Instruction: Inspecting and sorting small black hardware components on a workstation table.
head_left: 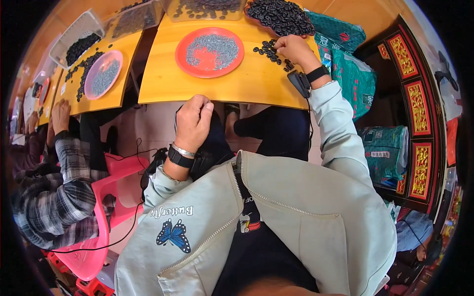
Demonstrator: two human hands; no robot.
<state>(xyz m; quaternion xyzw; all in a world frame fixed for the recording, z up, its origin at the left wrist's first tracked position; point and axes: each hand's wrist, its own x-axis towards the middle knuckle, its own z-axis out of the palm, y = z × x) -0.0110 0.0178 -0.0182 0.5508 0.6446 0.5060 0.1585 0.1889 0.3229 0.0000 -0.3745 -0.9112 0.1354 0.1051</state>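
My right hand (295, 51) is at the right side of the yellow table, its fingertips pinched together over a loose scatter of small black ring-like pieces (268, 51). Whatever lies between those fingertips is hidden. Closer to me, my left hand (192, 121) is held just off the table's front edge, above my lap. Its fingers are curled in with the thumb pressed against them, and their contents cannot be seen. Between and beyond the hands, a round red plate (182, 55) holds many small silvery metal pieces (217, 47). A heaped tray of black pieces (279, 17) stands behind my right hand.
Clear plastic bins (205, 11) line the table's back. Green bags (353, 81) and a dark carved cabinet (412, 106) stand to the right. At left, a person in a checked sleeve (74, 158) sits on a pink chair (101, 217) by a pink plate (89, 84). A cable (133, 217) crosses there.
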